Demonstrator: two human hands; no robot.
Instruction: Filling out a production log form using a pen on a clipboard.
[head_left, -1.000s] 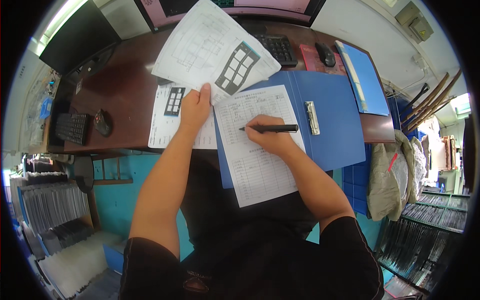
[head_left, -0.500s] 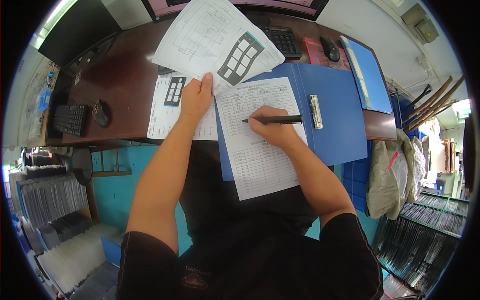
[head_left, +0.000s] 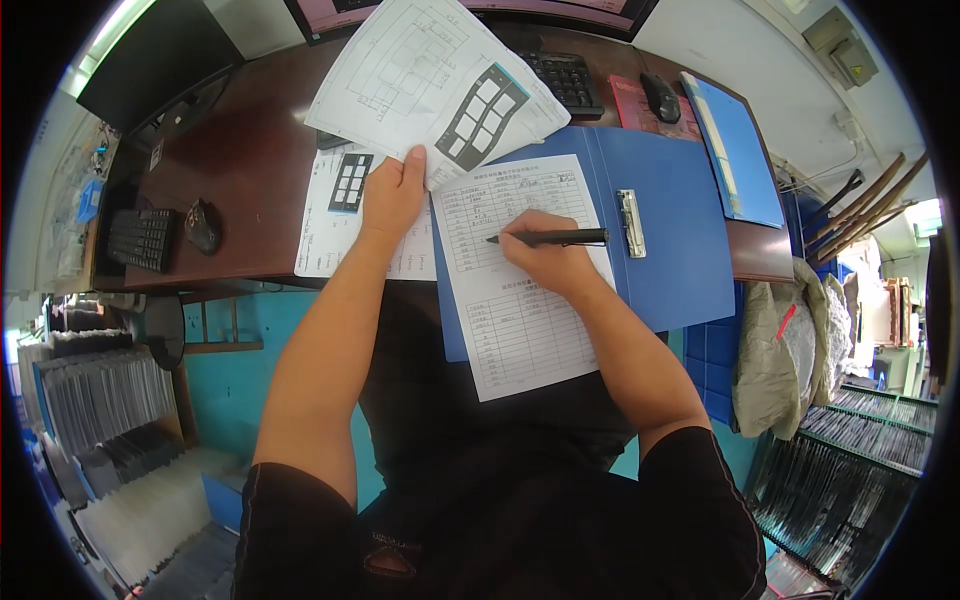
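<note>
My left hand [head_left: 396,195] pinches the lower edge of a few drawing sheets [head_left: 400,70], thumb on top. The upper sheet bears a line drawing and a dark panel with pale squares. In my right hand [head_left: 545,255] is a black pen [head_left: 565,238], its tip at the left part of a printed form [head_left: 525,340] with table grids and some handwriting. The form lies on an open blue clipboard folder [head_left: 670,260] with a metal clip [head_left: 631,222], its lower end overhanging toward my lap. Another sheet [head_left: 325,235] with a similar dark panel lies under my left wrist.
On the brown desk [head_left: 250,150] are a keyboard [head_left: 140,238] and mouse [head_left: 203,226] at left. Behind the folder are another keyboard [head_left: 565,82], a mouse [head_left: 660,98] on a red mat, and a blue binder [head_left: 740,150]. Monitors [head_left: 160,65] stand at the back.
The pen and the fingers of my right hand have shifted very slightly over the form. My left hand and the drawing sheets stay almost where they were.
</note>
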